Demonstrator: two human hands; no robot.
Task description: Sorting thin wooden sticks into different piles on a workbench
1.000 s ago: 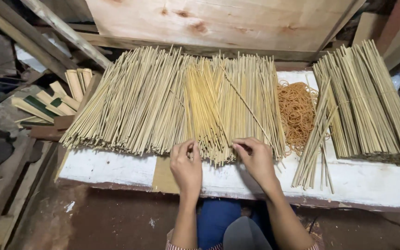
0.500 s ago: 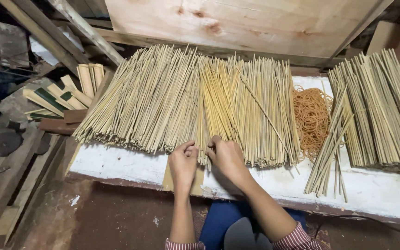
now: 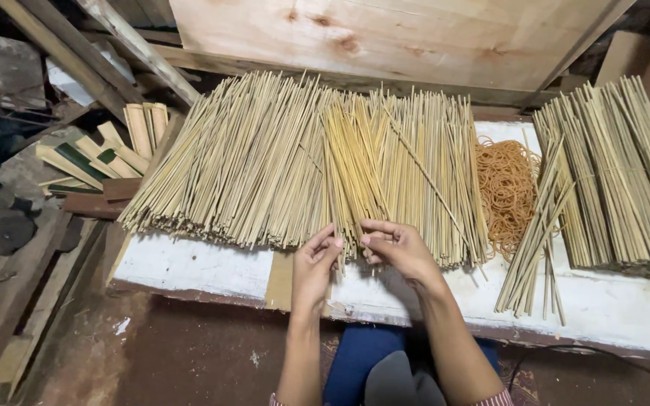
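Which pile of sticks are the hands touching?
The big middle pile. Both hands pinch its near ends; the tied bundles lie apart.

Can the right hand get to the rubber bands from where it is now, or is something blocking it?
Probably yes. The right hand is at the near ends of the sticks, and the rubber bands lie in the open just to its right. Only the low stick pile's right edge lies between them, easily passed over.

White table (image 3: 189, 267): loose sticks (image 3: 265, 158) spread from left edge to centre; rubber bands (image 3: 507, 188) right of them; small stick bunch (image 3: 536, 233); tied bundles (image 3: 618, 173) at right edge.
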